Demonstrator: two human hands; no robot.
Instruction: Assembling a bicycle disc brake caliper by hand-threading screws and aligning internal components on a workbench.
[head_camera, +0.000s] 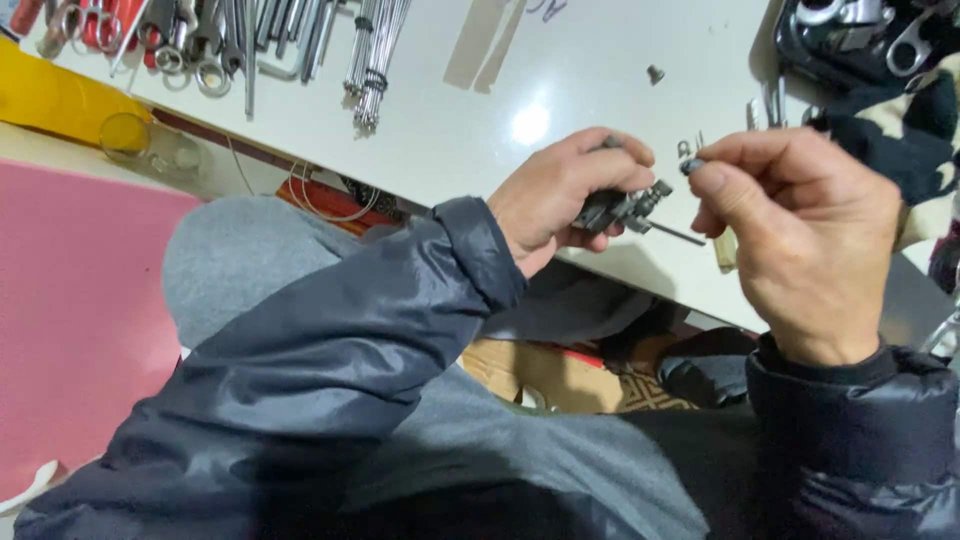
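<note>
My left hand (565, 195) is clenched around a small dark metal assembly (625, 208), held in the air just off the near edge of the white table (480, 120). A thin pin or rod (678, 234) sticks out of the assembly toward the right. My right hand (800, 230) pinches a tiny grey part (691, 166) between thumb and forefinger, just beside the assembly's top end, not yet touching it as far as I can tell.

To do this well, I judge: keep the left grip firm and the wrist steady so the assembly does not rotate; bring the tiny part in along the axis of its seat, slowly; keep both hands over the table, since a dropped part would fall into the clutter below. The part is small, so a light pinch at its end leaves the mating side free.

Counts: one assembly, one pinched part, two hands. One loose screw (655, 73) lies alone on the table, well apart from the hands. One bundle of thin metal rods (372, 70) at the top, number of rods too many to tell. A row of wrenches (200, 45) at top left, overlapping, cannot count exactly. One clear round container (128, 135) at the left edge. One pink sheet (70, 320) on the left. Several small bits beside the right fingers, too blurred to count.
</note>
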